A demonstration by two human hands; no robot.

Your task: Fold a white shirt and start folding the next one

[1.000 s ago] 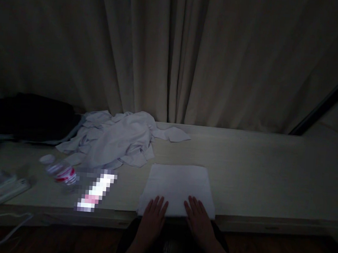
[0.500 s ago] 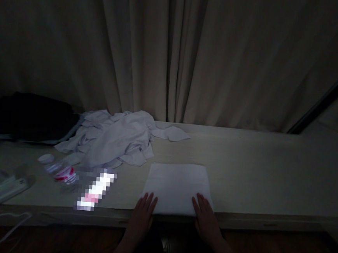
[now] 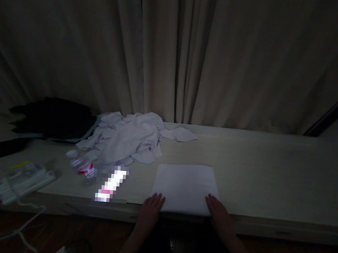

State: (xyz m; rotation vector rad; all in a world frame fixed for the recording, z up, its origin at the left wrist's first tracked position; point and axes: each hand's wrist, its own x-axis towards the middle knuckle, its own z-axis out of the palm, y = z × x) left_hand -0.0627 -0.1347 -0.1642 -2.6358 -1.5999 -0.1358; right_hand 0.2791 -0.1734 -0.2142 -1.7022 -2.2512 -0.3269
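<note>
White folded cloth (image 3: 185, 187) sits at near table edge (image 3: 266, 224). Left hand (image 3: 149, 212) & right hand (image 3: 219, 218), fingers flat, holding nothing, touch its corners. Cloth could slip off.

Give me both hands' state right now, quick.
Left hand: open, flat on the near left corner of the folded white cloth.
Right hand: open, flat on its near right corner.

A matt white folded cloth (image 3: 185, 186) lies on a pale, smooth wood-grain tabletop (image 3: 270, 177) before heavy fabric curtains (image 3: 174, 53).
</note>
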